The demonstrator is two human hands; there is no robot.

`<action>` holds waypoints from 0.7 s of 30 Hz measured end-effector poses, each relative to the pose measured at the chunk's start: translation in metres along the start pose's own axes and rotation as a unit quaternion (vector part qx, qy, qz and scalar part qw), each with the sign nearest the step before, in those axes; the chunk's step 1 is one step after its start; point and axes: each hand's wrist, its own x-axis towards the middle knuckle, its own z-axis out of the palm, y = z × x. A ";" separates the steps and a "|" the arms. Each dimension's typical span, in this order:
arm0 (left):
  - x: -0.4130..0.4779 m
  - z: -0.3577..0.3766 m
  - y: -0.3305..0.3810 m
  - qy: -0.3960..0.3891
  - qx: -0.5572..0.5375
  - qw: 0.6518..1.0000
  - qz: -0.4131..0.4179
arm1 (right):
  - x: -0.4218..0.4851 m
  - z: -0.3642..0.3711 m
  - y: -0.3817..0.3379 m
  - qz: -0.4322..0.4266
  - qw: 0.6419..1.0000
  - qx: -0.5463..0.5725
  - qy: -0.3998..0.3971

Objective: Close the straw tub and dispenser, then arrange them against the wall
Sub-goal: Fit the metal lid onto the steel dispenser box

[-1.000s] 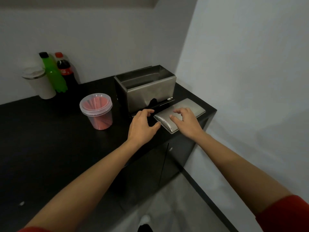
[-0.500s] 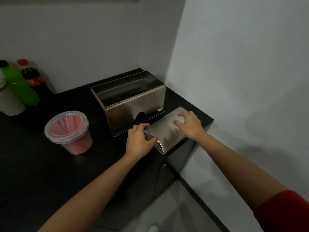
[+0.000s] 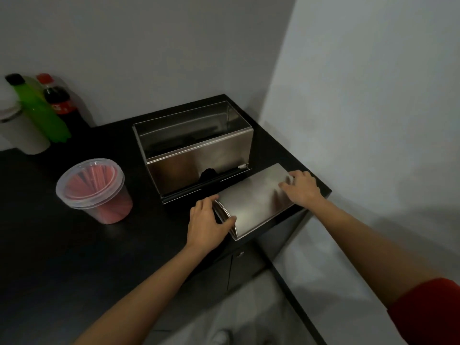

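A steel straw dispenser stands open-topped on the black counter near the corner. Its curved steel lid lies in front of it at the counter's front right edge. My left hand grips the lid's near-left end, thumb over its edge. My right hand rests on the lid's far-right end with fingers curled on its top. A clear plastic tub of red straws sits to the left of the dispenser with a clear lid on it.
A green bottle, a cola bottle and a white cup stand against the back wall at the left. The side wall rises just right of the counter's edge. Floor shows below the cabinet front.
Both hands have settled further onto the lid's two ends, and the lid's left end has tilted up slightly. The camera has moved closer and looks down more steeply.
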 end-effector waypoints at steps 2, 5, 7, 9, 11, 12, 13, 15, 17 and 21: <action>0.001 0.001 0.000 0.006 -0.001 1.000 -0.006 | -0.001 0.003 0.002 0.000 1.000 0.007 -0.007; -0.003 0.010 0.009 0.026 -0.004 0.999 -0.030 | 0.006 0.000 0.010 -0.011 1.000 0.011 -0.018; -0.007 0.017 0.013 0.033 -0.011 0.999 -0.041 | 0.011 -0.001 0.014 -0.008 1.000 0.008 -0.025; -0.010 0.022 0.014 0.040 -0.016 0.998 -0.050 | 0.015 -0.002 0.017 -0.014 0.999 0.003 -0.030; -0.011 0.026 0.017 0.052 -0.014 0.997 -0.057 | 0.020 -0.004 0.018 -0.014 0.999 0.009 -0.036; -0.011 0.027 0.018 0.058 -0.014 0.996 -0.063 | 0.022 -0.005 0.019 -0.012 0.999 0.014 -0.037; -0.010 0.028 0.019 0.063 -0.016 0.995 -0.071 | 0.023 -0.006 0.019 -0.007 0.999 0.021 -0.040; -0.010 0.030 0.021 0.074 -0.015 0.993 -0.085 | 0.026 -0.007 0.020 0.003 0.998 0.042 -0.048; -0.010 0.031 0.022 0.083 -0.009 0.992 -0.092 | 0.028 -0.007 0.022 0.010 0.996 0.066 -0.055; -0.008 0.033 0.024 0.084 0.006 0.990 -0.111 | 0.030 -0.006 0.024 0.037 0.988 0.142 -0.053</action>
